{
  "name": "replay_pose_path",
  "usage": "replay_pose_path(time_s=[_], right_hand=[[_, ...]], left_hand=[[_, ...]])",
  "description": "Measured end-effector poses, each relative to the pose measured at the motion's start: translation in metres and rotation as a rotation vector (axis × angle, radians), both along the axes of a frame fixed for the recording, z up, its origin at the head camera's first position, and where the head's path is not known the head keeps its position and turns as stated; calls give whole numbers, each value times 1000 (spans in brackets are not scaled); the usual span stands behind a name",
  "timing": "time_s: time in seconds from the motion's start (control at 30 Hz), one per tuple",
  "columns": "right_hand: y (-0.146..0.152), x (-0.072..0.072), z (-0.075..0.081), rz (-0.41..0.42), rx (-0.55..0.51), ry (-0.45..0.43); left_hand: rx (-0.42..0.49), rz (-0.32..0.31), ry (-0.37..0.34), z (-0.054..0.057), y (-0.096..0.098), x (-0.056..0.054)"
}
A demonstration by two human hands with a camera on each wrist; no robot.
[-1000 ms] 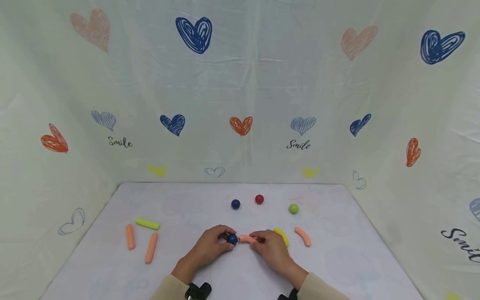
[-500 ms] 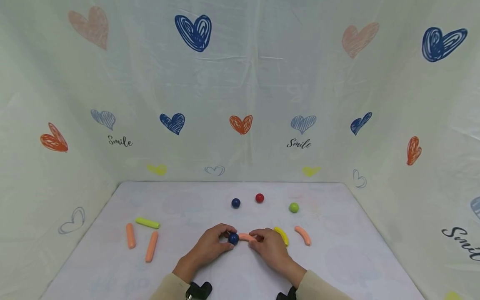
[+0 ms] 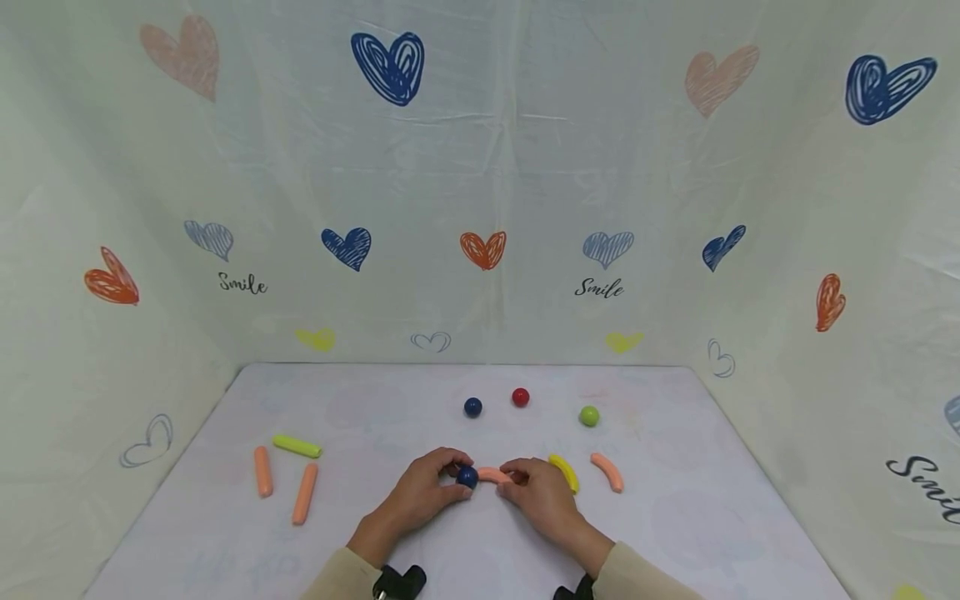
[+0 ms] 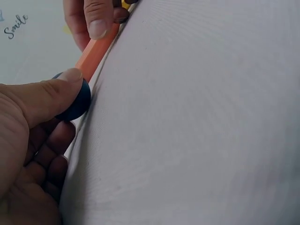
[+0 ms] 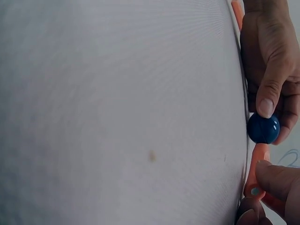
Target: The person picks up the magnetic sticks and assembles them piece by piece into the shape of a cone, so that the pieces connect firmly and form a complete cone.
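Observation:
My left hand (image 3: 422, 495) pinches a dark blue ball (image 3: 467, 477) between thumb and fingers at the middle of the table. From the other side my right hand (image 3: 543, 496) pinches a curved orange stick (image 3: 491, 475). In the right wrist view one end of the orange stick (image 5: 258, 164) meets the blue ball (image 5: 263, 129), and a small hole shows at its other end. The left wrist view has the ball (image 4: 79, 104) partly covered by my left thumb. Just beyond my right hand lies a curved yellow stick (image 3: 564, 472), partly hidden by that hand.
Two straight orange sticks (image 3: 304, 494) and a yellow-green stick (image 3: 297, 446) lie on the left of the white table (image 3: 360, 400). Toward the back are another blue ball (image 3: 472, 407), a red ball (image 3: 521, 397) and a green ball (image 3: 589, 416). Another curved orange stick (image 3: 607, 472) rests on the right.
A second ago a small gap showed between the blue ball and the orange stick's end; now they touch. Both hands have kept their hold and barely moved.

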State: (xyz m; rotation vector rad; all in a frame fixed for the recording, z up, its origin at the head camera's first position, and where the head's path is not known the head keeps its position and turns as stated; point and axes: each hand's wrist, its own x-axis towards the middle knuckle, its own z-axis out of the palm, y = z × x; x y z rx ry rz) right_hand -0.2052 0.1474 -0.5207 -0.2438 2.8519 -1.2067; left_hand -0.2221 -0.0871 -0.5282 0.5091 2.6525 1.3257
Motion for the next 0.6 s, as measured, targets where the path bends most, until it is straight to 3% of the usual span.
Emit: replay_pose_path(time_s=[0.27,0.6], right_hand=[[0,2,0,16,-7,-15],[1,11,1,48,-64,-108]], left_hand=[[23,38,83,-2,0,0],[3,58,94,-5,2,-3]])
